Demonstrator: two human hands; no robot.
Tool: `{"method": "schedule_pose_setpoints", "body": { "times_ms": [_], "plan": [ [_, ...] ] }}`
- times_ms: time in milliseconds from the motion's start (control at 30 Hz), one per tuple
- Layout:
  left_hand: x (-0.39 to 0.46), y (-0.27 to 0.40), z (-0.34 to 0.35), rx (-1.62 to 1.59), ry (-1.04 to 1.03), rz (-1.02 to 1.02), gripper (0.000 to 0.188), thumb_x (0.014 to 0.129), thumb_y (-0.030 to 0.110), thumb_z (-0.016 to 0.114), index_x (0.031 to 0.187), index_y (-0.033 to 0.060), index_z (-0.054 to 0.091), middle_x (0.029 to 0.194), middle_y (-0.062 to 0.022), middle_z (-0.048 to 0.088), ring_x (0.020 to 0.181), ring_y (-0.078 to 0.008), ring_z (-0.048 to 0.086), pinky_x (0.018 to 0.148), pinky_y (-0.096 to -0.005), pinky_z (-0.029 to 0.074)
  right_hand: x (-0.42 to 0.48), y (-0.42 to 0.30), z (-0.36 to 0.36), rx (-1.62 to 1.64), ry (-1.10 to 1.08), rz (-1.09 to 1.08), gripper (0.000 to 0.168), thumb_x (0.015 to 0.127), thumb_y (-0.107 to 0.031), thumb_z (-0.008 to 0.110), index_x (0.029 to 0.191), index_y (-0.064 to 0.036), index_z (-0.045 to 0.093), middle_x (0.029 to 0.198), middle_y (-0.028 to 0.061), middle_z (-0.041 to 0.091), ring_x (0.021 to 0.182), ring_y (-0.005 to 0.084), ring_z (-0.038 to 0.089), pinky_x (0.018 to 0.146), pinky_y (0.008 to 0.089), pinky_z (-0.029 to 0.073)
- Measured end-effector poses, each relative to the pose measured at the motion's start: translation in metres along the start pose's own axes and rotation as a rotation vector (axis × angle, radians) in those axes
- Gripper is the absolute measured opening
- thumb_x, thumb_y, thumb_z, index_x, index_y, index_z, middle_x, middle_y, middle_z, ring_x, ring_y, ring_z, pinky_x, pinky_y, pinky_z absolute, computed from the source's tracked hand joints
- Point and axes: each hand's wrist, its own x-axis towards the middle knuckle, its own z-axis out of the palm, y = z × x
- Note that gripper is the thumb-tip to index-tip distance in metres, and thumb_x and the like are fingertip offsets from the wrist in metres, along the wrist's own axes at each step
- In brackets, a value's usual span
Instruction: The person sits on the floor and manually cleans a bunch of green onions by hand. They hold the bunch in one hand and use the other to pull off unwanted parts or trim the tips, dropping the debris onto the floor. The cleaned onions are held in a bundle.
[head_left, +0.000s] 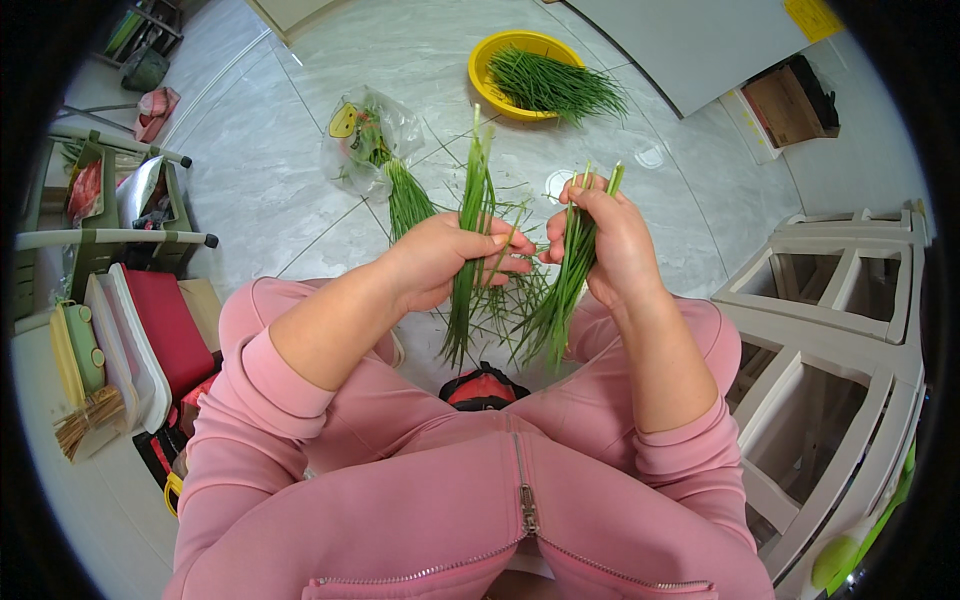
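My left hand (442, 259) holds a bunch of garlic chives (472, 202), its pale stem ends up and its leaf tips down. Close by on the right, my right hand (611, 232) grips another bunch of chives (570, 289), stem ends also upward. Loose chive scraps (517, 300) lie on the tiled floor below and between the hands. Beyond my left hand, more chives (407, 199) rest beside a clear plastic bag (360, 142) with greens inside. A yellow plastic basin (484, 82) at the top holds a heap of chives (555, 82), some hanging over its rim.
Along the left stand a shelf rack (120, 238), a red board or tray (169, 330) and a bundled straw brush (88, 420). A whitish slatted frame (817, 315) stands at the right. A cardboard box (787, 105) is at upper right. A floor drain (559, 185) lies beyond my right hand.
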Motion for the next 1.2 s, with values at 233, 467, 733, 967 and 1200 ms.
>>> {"method": "schedule_pose_setpoints", "body": {
  "times_ms": [233, 467, 733, 967, 1200],
  "plan": [
    [0.001, -0.001, 0.000, 0.150, 0.026, 0.024, 0.031, 0.093, 0.012, 0.048, 0.121, -0.0010, 0.052, 0.118, -0.0112, 0.057, 0.107, -0.0184, 0.057, 0.087, -0.0289, 0.047, -0.001, -0.001, -0.005, -0.015, -0.086, 0.018, 0.013, 0.085, -0.016, 0.056, 0.090, -0.005, 0.053, 0.061, 0.0023, 0.052, 0.042, 0.0086, 0.041, 0.040, 0.0230, 0.036],
    [-0.001, -0.003, -0.002, 0.145, -0.128, -0.029, 0.023, 0.090, 0.015, 0.053, 0.108, 0.0017, 0.058, 0.089, -0.0049, 0.059, 0.071, -0.0135, 0.056, 0.063, -0.0264, 0.045, -0.007, 0.002, 0.007, -0.263, -0.088, -0.081, 0.018, 0.079, -0.013, 0.068, 0.094, -0.004, 0.064, 0.063, -0.0048, 0.052, 0.045, 0.0017, 0.036, 0.040, 0.0185, 0.025],
    [-0.004, -0.003, 0.002, 0.194, -0.212, -0.025, 0.030, 0.087, 0.019, 0.058, 0.112, 0.0028, 0.053, 0.084, -0.0053, 0.057, 0.061, -0.0124, 0.051, 0.054, -0.0259, 0.040, -0.005, 0.006, 0.009, -0.217, -0.052, -0.065, 0.014, 0.080, -0.013, 0.067, 0.088, -0.003, 0.062, 0.060, -0.0029, 0.052, 0.043, 0.0030, 0.037, 0.039, 0.0193, 0.025],
    [-0.005, 0.001, 0.005, -0.059, -0.148, 0.063, 0.032, 0.090, 0.019, 0.054, 0.117, 0.0028, 0.048, 0.096, -0.0089, 0.058, 0.067, -0.0159, 0.057, 0.055, -0.0286, 0.045, -0.001, 0.006, -0.001, -0.120, -0.041, -0.072, 0.007, 0.081, -0.010, 0.061, 0.082, -0.004, 0.058, 0.054, -0.0047, 0.043, 0.042, 0.0043, 0.033, 0.040, 0.0213, 0.025],
    [-0.004, 0.002, 0.002, -0.075, 0.032, 0.142, 0.025, 0.091, 0.020, 0.053, 0.110, 0.0029, 0.052, 0.098, -0.0085, 0.059, 0.070, -0.0158, 0.059, 0.057, -0.0295, 0.049, -0.002, 0.003, -0.001, -0.133, -0.048, -0.075, 0.007, 0.082, -0.011, 0.057, 0.083, -0.004, 0.055, 0.054, -0.0052, 0.039, 0.042, 0.0044, 0.030, 0.040, 0.0221, 0.024]
  ]
}}
